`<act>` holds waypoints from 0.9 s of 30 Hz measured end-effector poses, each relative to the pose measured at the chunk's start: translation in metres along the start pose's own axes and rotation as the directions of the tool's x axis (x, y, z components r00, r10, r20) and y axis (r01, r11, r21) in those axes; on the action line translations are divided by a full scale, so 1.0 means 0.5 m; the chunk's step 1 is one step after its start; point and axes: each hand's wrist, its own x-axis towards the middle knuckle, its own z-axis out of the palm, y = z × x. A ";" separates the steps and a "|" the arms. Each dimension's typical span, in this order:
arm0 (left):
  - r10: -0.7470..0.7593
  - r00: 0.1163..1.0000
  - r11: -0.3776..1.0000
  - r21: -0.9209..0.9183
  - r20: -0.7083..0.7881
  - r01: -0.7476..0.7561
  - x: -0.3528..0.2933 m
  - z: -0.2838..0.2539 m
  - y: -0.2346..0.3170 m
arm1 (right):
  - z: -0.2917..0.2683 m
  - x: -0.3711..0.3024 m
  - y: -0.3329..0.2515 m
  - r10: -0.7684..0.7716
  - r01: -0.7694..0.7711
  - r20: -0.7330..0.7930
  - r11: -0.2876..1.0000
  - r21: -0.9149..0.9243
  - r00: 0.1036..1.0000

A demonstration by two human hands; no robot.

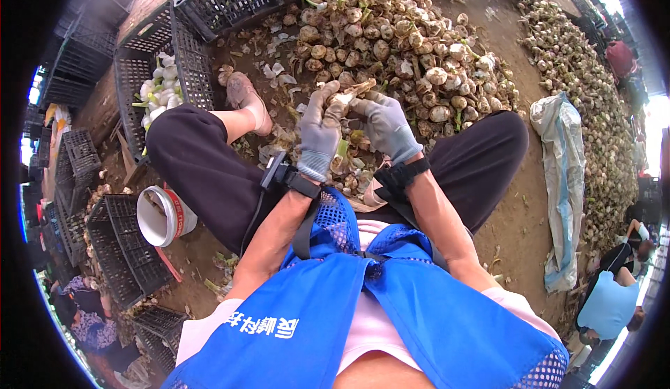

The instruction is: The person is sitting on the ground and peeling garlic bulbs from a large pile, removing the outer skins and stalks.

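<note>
My left hand and my right hand, both in grey work gloves, meet in front of me above the ground. Between their fingertips is a garlic bulb with dry, papery skin and a stalk end pointing right. Fingers of both hands are closed on it and hide part of it. Just beyond them rises a large heap of soil-stained garlic bulbs. Loose skins and trimmings litter the ground around my hands. To the left, a black plastic crate holds clean white garlic with green stems.
My bent legs frame the work spot. A white bucket stands by another black crate at left. A pale plastic sack lies at right, before a long garlic heap. A person in light blue is at far right.
</note>
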 end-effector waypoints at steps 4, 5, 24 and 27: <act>-0.113 0.993 0.988 0.100 -0.021 0.115 -0.011 0.015 0.000 | -0.003 0.006 0.033 -0.152 0.144 -0.130 0.988 -0.063 0.980; -0.076 0.995 0.990 0.116 -0.068 0.083 -0.007 0.015 -0.005 | -0.001 0.013 0.048 -0.156 0.134 -0.214 0.985 -0.113 0.964; -0.038 0.998 0.999 -0.026 0.050 0.040 -0.002 -0.007 0.028 | -0.015 -0.010 -0.002 -0.276 0.297 0.119 0.798 -0.525 0.954; -0.627 0.633 0.293 -0.616 0.453 0.731 0.000 -0.033 0.021 | -0.024 -0.002 -0.006 -0.022 0.047 0.072 0.926 -0.374 0.997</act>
